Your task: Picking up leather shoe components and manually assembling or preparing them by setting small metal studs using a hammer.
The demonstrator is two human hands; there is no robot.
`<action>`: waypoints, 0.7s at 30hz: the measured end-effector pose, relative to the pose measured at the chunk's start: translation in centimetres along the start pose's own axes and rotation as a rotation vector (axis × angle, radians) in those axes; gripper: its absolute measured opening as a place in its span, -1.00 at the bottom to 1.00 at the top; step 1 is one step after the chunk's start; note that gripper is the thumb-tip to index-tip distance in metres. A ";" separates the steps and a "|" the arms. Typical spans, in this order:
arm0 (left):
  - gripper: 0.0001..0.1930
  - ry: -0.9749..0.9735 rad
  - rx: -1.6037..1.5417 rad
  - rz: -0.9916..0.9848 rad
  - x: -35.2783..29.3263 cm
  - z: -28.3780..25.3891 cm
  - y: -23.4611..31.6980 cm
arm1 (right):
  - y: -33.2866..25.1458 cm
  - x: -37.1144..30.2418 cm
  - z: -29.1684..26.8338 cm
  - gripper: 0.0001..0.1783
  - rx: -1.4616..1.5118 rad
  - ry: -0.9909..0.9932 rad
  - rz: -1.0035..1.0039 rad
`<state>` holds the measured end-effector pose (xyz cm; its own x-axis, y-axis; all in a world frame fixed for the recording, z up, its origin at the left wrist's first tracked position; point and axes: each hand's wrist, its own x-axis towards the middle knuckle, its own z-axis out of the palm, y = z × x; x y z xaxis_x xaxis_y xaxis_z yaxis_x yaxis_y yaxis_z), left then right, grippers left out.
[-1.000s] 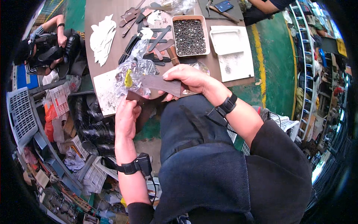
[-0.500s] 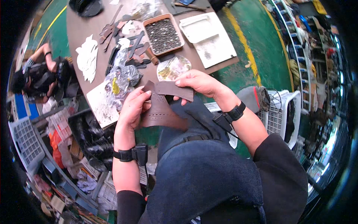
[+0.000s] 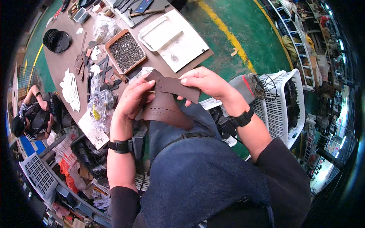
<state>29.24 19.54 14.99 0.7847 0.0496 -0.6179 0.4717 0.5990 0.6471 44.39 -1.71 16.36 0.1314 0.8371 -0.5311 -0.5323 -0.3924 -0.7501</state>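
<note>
Both my hands hold brown leather above my lap. Between the thumb and fingers of my left hand (image 3: 131, 97) is the upper left end of a curved leather piece (image 3: 167, 112) with a row of punched slots. My right hand (image 3: 208, 85) pinches a shorter leather strap (image 3: 176, 88) by its right part. The strap's left end, with small holes, lies over the curved piece near my left fingertips; I cannot tell whether the two are fastened. My left fingers are partly hidden behind the leather.
On the brown table (image 3: 61, 62) ahead are a tan tray (image 3: 115, 65) of small dark pieces, a white board (image 3: 186, 51), white gloves (image 3: 70, 91), leather scraps and plastic bags. A white crate (image 3: 262, 95) stands at right. Another person (image 3: 36, 110) is low at left.
My view has turned, so the table sits further left and shows more of its far end. The strap tilts more downward to the right. Both hands keep their hold.
</note>
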 end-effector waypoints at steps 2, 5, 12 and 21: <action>-0.69 0.021 -0.012 0.013 2.0 2.4 -0.2 | -0.7 -1.3 -2.3 -0.64 0.014 0.018 0.004; -0.75 -0.031 -0.089 0.040 4.6 6.0 -0.4 | -1.8 -2.9 -4.8 -0.61 0.025 0.066 -0.013; -0.77 -0.047 -0.147 0.045 9.0 7.7 -3.0 | -2.4 -5.0 -7.9 -0.60 -0.124 0.168 0.045; -0.76 -0.146 0.011 0.112 8.8 7.1 -2.6 | -1.6 -5.1 -6.1 -0.53 -0.166 0.289 -0.019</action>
<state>37.81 12.73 11.05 0.8820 -0.0019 -0.4712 0.3824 0.5872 0.7135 49.72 -7.64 17.84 0.3842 0.7117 -0.5882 -0.3866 -0.4545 -0.8025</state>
